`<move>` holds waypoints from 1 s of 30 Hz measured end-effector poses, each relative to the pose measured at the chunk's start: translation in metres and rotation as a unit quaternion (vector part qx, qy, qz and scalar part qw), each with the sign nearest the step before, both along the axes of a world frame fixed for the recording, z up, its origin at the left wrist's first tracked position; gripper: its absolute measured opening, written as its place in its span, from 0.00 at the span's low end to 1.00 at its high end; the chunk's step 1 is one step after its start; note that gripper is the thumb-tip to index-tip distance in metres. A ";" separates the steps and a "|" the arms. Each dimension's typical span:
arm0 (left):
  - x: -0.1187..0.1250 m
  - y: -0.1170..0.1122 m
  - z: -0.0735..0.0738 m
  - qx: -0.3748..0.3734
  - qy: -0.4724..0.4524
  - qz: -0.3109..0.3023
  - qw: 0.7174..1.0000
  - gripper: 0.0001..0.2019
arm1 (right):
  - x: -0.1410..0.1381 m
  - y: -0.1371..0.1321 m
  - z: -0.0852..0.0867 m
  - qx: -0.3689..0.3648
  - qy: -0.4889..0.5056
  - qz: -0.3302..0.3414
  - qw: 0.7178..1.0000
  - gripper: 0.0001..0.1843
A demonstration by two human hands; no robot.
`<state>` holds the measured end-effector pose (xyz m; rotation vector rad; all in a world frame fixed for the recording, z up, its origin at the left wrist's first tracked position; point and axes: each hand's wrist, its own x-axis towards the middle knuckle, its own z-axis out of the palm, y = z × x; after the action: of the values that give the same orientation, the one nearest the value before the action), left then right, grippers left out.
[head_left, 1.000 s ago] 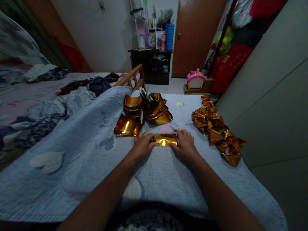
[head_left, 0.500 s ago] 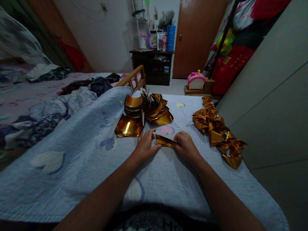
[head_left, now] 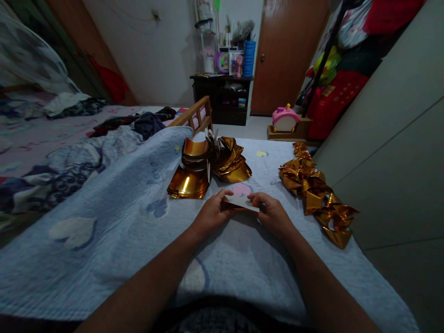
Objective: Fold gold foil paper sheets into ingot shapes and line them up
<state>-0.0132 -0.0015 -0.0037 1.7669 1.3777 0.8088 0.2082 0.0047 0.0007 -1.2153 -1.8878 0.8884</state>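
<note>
Head view, clock positions taken from the foil strip as dial centre, 12 pointing away from the wearer. Strip location: middle of the work area, above or on the pale blue quilt; contact beneath it cannot be confirmed. A pale face shows on top, with a thin gold edge toward 6 o'clock.

Hand state: the two hands are apart, one at each end of the strip. The left hand pinches the 9 o'clock end, thumb on the near side and fingers on the far side. The right hand grips the 3 o'clock end in the same manner.

Surroundings: loose gold sheets fan out at 10 o'clock; a second fan of sheets lies near 12. Folded gold pieces form a row beyond the right hand, at 3 o'clock.

Procedure (the step appears to be folding or turning the strip): align both long edges before pressing. Apply equal pressure at both ends; uneven grip would probably skew the crease. Run the thumbs outward from centre, and avoid crumpling the thin-looking foil.
</note>
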 end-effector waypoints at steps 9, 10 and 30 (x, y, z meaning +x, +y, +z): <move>0.005 -0.004 0.014 -0.040 -0.195 -0.006 0.980 0.06 | 0.002 -0.002 0.008 -0.041 0.085 -0.019 0.995 0.05; 0.006 -0.004 0.015 -0.054 -0.218 -0.011 0.974 0.07 | 0.002 -0.003 0.009 -0.052 0.106 -0.019 0.993 0.05; 0.017 -0.005 0.012 -0.090 -0.358 0.017 0.929 0.19 | -0.004 -0.008 0.011 -0.167 0.285 -0.013 0.944 0.15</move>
<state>0.0041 -0.0062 0.0086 1.1271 0.9449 1.1561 0.2042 -0.0038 0.0120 -1.0174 -1.2867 1.4121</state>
